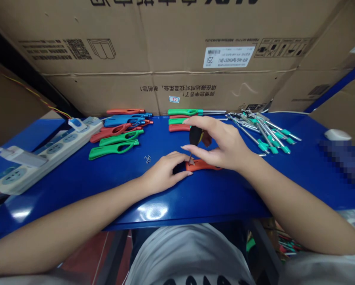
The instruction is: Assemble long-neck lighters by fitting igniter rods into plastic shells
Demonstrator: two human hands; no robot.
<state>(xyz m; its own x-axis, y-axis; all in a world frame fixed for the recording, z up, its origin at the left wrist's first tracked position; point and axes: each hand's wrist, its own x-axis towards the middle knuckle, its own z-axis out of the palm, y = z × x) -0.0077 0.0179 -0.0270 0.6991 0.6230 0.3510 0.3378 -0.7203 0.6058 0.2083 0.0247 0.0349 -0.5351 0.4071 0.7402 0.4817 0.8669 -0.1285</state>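
An orange lighter handle [205,165] lies on the blue table in front of me. Its left end is pinched between the thumb and fingers of my left hand [167,170]. My right hand [224,144] grips a screwdriver [196,135] with a black and yellow handle, held upright. The shaft points down to the left end of the orange handle, with its tip at or very near the surface. My right hand hides part of the orange handle's right end. Left of my left hand lies a small pile of screws [147,159].
Green, red and blue lighter handles [114,149] lie at the left, beside a power strip [55,148]. Behind my hands, several handles [185,112] lie stacked. Metal lighter rods with teal parts [268,132] are heaped at the right. A cardboard sheet [106,87] stands behind.
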